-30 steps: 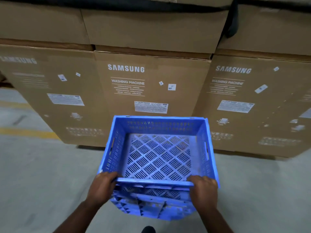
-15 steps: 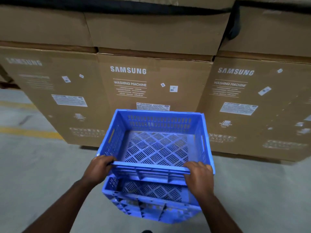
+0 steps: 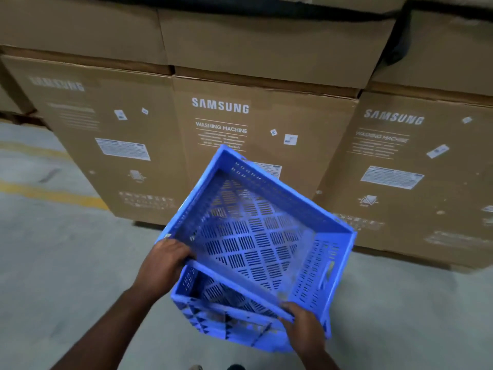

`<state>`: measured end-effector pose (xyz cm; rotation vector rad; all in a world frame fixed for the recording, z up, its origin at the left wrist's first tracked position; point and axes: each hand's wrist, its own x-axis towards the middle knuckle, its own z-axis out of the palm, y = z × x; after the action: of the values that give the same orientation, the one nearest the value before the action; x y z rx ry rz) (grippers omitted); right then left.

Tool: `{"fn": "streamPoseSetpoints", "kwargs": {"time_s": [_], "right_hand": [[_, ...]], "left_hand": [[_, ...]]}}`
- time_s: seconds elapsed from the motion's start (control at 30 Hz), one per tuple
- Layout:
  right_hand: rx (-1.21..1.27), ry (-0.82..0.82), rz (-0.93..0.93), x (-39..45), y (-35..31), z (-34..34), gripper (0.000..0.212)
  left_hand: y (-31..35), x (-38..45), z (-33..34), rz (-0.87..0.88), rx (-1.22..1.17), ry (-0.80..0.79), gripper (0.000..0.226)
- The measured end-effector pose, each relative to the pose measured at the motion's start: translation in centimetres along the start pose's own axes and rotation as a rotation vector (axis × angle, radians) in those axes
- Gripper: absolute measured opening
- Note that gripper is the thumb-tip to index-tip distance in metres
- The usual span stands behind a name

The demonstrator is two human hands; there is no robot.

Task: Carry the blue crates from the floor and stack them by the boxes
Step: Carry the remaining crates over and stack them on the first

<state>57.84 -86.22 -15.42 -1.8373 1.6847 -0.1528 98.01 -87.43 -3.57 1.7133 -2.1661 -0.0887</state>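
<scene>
Top crate [image 3: 256,231]: blue, slotted; in my two hands, turned askew over the one below, far corner close to the boxes [image 3: 256,124]; not yet seated.
Bottom crate [image 3: 213,311]: blue; on the floor [image 3: 66,263] just in front of the boxes; near wall shows under the top one.
Left hand [image 3: 165,263]: fingers curled over the near rim at its left corner; clamped on the top crate.
Right hand [image 3: 304,321]: fingers hooked over the same rim at the right corner; clamped likewise.
Step in hand, my judgement: square the top crate to the bottom one; match corners; lower level; loosen my fingers only once the rims seat.
Risk: a skewed drop may jam one corner or tip the stack.
</scene>
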Motion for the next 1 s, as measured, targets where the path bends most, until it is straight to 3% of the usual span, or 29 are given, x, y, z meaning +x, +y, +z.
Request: {"fn": "streamPoseSetpoints", "kwargs": {"time_s": [0.07, 0.13, 0.2, 0.33, 0.6, 0.77, 0.9, 1.0], "right_hand": [[-0.026, 0.075, 0.032, 0.0, 0.3, 0.1, 0.028], [-0.062, 0.346, -0.067, -0.5, 0.7, -1.3, 0.025], [-0.181, 0.471, -0.163, -1.2, 0.6, -3.9, 0.026], [-0.434, 0.412, -0.147, 1.0, -1.6, -8.0, 0.030], [-0.418, 0.566, -0.199, 0.4, -5.5, -10.5, 0.026], [-0.430, 0.466, -0.037, -3.0, -3.8, -8.2, 0.024], [-0.387, 0.515, -0.106, -4.9, -3.4, -8.2, 0.029], [-0.386, 0.496, -0.110, -4.6, -3.0, -7.9, 0.022]], "left_hand": [[0.7, 0.8, 0.1, 0.017, 0.017, 0.020, 0.018], [0.1, 1.3, 0.6, -0.032, 0.035, -0.024, 0.023], [-0.7, 0.7, 1.2, -0.097, 0.045, -0.095, 0.024], [-2.3, 0.9, 1.8, -0.043, 0.113, -0.165, 0.022], [-4.7, 1.3, 2.5, -0.067, -0.026, -0.093, 0.013], [-1.9, -2.2, 3.1, 0.025, 0.033, -0.133, 0.013], [-1.9, -3.2, 2.8, 0.034, -0.014, -0.134, 0.014], [-2.3, -1.8, 2.2, 0.039, 0.023, -0.200, 0.015]]}}
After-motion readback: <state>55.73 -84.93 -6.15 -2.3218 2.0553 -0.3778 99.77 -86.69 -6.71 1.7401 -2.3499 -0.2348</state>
